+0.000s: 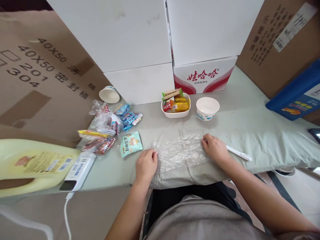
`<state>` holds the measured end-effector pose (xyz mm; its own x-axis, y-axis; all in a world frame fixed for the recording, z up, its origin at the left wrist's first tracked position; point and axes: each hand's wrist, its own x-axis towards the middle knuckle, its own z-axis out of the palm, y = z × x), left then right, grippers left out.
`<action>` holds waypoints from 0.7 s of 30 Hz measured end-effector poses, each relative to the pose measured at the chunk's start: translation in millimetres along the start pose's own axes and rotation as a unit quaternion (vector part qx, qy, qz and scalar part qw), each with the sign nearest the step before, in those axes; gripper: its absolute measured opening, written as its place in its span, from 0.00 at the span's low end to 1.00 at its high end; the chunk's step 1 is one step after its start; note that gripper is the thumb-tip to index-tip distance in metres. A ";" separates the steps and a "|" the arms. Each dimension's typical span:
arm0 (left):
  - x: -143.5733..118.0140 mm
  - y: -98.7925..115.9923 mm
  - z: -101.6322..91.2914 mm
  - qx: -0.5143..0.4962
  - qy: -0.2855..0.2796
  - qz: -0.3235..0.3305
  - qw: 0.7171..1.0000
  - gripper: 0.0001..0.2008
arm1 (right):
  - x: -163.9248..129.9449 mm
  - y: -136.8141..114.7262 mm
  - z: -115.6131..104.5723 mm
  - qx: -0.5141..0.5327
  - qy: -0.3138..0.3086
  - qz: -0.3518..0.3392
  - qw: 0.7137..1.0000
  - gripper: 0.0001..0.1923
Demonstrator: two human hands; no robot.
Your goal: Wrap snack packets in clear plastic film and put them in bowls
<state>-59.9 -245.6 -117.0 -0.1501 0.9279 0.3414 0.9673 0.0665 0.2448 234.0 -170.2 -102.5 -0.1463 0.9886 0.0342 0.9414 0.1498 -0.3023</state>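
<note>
Because it lies flat and crinkled between the two hands, the clear plastic bag (181,151) looks feather-light, limp and a little slippery, the kind of film that will cling, fold on itself and tear if tugged hard; its edges seem the sensible places to take it. The left hand (146,164) pinches the bag's near-left edge with curled fingers, and the right hand (215,149) presses fingertips on its right edge (neither hand is spread wide). Under both is a soft, pale green cloth (250,126), wrinkled and padded. Just right of the right hand lies a stiff white pen-like stick (239,153). Beyond the hands stand a smooth white rectangular bowl (176,109) of wrapped snacks and a round paper cup (207,107), empty. Left of the left hand lies a glossy teal snack packet (130,143), and farther left a loose heap of crinkly wrapped snacks (110,123).
</note>
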 end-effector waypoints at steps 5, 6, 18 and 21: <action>1.5 25.9 -20.9 -0.004 0.116 0.029 0.993 0.13 | 0.1 -2.6 1.1 -0.025 -0.002 0.004 1.000 0.10; 3.0 37.6 -23.2 -0.018 0.122 0.061 0.990 0.13 | -0.5 -4.0 1.6 -0.028 -0.003 0.002 1.000 0.10; -11.9 97.9 29.4 -0.029 -0.187 0.231 0.954 0.35 | 8.3 21.6 -27.0 -0.065 0.111 0.040 0.991 0.15; -11.2 99.8 27.5 -0.023 -0.189 0.230 0.955 0.35 | -0.5 6.8 -24.9 -0.039 0.102 -0.132 0.985 0.16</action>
<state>43.9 -239.2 -121.4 0.3800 0.9221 0.0734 0.9022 -0.3870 0.1902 248.1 -169.4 -80.9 -0.3327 0.8954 0.2959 0.9004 0.3949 -0.1826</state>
